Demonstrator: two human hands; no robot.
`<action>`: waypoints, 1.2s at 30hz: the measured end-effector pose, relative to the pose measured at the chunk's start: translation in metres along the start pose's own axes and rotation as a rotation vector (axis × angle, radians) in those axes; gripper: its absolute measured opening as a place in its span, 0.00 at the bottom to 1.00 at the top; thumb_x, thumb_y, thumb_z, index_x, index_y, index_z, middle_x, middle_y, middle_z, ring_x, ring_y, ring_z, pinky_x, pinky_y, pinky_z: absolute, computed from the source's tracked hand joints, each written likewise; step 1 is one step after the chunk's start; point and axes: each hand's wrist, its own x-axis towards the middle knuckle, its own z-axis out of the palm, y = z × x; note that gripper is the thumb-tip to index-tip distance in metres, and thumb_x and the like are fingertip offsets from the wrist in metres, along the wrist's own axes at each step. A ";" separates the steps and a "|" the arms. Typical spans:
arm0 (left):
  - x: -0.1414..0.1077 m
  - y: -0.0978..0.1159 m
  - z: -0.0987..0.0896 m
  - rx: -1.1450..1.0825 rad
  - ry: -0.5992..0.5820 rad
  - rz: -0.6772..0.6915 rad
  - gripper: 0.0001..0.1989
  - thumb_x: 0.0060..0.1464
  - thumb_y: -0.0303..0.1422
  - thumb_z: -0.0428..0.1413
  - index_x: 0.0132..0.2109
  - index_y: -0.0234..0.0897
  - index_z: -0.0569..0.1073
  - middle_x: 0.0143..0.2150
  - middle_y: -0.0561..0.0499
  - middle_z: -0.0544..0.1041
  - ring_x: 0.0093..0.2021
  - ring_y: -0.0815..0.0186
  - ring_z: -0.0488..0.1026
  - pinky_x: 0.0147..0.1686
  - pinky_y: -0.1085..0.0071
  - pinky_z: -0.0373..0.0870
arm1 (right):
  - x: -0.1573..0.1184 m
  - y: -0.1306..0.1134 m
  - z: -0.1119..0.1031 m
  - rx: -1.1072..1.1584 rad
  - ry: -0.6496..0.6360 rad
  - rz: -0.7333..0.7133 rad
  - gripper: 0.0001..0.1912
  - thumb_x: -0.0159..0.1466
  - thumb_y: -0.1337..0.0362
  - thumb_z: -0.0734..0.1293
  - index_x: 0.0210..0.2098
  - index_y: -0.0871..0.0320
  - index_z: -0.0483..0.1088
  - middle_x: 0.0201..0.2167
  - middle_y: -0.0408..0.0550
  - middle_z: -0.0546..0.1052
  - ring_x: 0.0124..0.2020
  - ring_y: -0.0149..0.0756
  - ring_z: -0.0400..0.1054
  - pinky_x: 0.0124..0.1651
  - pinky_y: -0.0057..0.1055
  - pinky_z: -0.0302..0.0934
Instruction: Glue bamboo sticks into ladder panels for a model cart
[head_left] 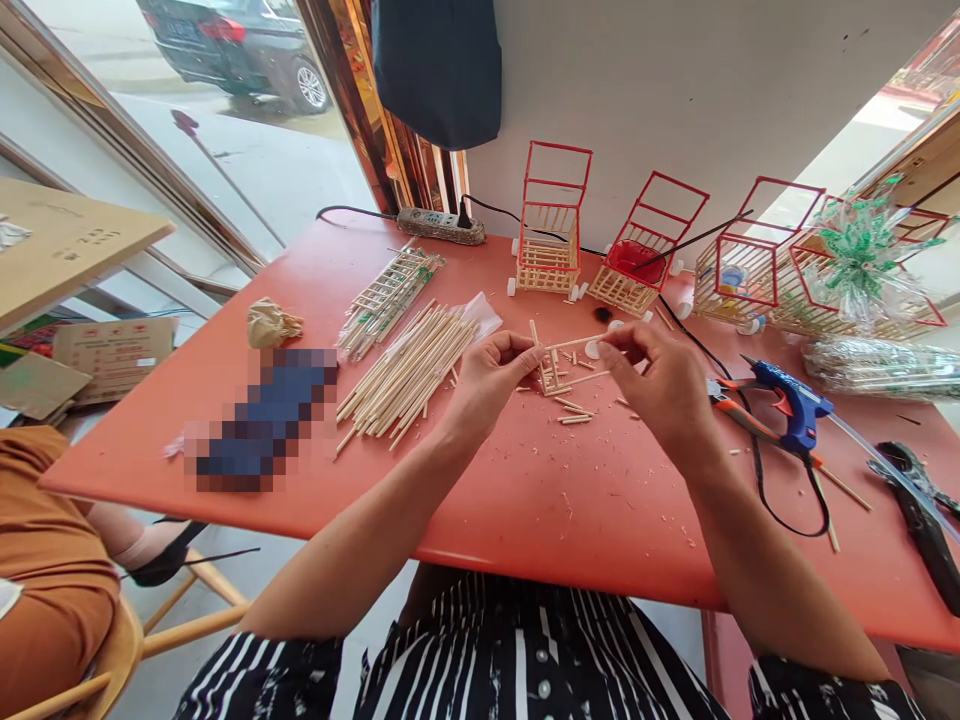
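A small frame of wooden sticks [553,386] hangs between my two hands, a little above the table. My left hand [486,385] pinches its left corner between thumb and fingertips. At the other end, my right hand [660,385] has its thumb and fingers closed on the tip of a long upper stick. Short cut stick pieces [576,418] and shavings lie scattered below. A white disc [592,350] shows beside my right fingertips; whether it touches them I cannot tell. Left of my left hand lies a pile of long wooden sticks [409,370].
Small stick carts with red handles [551,245] line the back. On the right are a blue glue gun [791,400], pliers [739,415] and a black tool [911,510]. A power strip [441,226] sits at the rear edge. Someone in brown clothing [56,560] sits at left.
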 end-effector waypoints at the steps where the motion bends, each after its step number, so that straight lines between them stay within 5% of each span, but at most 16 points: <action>1: 0.000 0.002 -0.001 -0.018 -0.017 -0.025 0.18 0.42 0.39 0.75 0.32 0.32 0.77 0.24 0.53 0.76 0.24 0.73 0.72 0.27 0.75 0.74 | 0.002 0.005 -0.006 -0.005 0.051 0.013 0.08 0.67 0.59 0.69 0.38 0.56 0.78 0.33 0.47 0.82 0.31 0.35 0.72 0.38 0.32 0.64; 5: 0.001 0.006 -0.003 -0.078 -0.086 -0.122 0.24 0.35 0.42 0.78 0.31 0.31 0.78 0.24 0.53 0.76 0.23 0.73 0.72 0.25 0.75 0.73 | 0.001 0.035 -0.028 -0.044 0.151 0.129 0.16 0.68 0.49 0.68 0.39 0.56 0.78 0.36 0.50 0.81 0.32 0.37 0.71 0.36 0.32 0.63; 10: 0.002 0.005 -0.003 -0.099 -0.134 -0.164 0.26 0.34 0.44 0.79 0.31 0.31 0.78 0.25 0.54 0.76 0.24 0.74 0.71 0.26 0.75 0.72 | -0.015 0.069 -0.036 0.090 -0.034 0.288 0.34 0.66 0.31 0.62 0.33 0.56 0.78 0.26 0.48 0.73 0.28 0.35 0.65 0.28 0.30 0.56; 14: 0.003 0.001 -0.005 -0.089 -0.143 -0.175 0.26 0.34 0.44 0.79 0.31 0.31 0.78 0.25 0.54 0.76 0.24 0.74 0.71 0.26 0.75 0.72 | -0.025 0.072 -0.028 0.351 -0.113 0.442 0.39 0.57 0.25 0.66 0.31 0.57 0.78 0.27 0.46 0.70 0.27 0.30 0.60 0.27 0.27 0.53; 22: 0.006 -0.005 -0.007 -0.065 -0.125 -0.176 0.26 0.35 0.45 0.78 0.32 0.31 0.77 0.26 0.54 0.75 0.25 0.73 0.71 0.27 0.75 0.70 | -0.025 0.067 -0.017 0.575 -0.118 0.590 0.36 0.44 0.31 0.79 0.31 0.58 0.79 0.27 0.42 0.70 0.25 0.25 0.56 0.24 0.24 0.51; 36: 0.000 -0.007 -0.001 0.079 -0.114 -0.210 0.16 0.39 0.37 0.73 0.33 0.31 0.80 0.29 0.52 0.77 0.26 0.73 0.69 0.30 0.72 0.67 | -0.027 0.065 -0.015 0.720 -0.027 0.528 0.30 0.45 0.37 0.82 0.28 0.58 0.77 0.27 0.42 0.72 0.21 0.22 0.59 0.21 0.23 0.55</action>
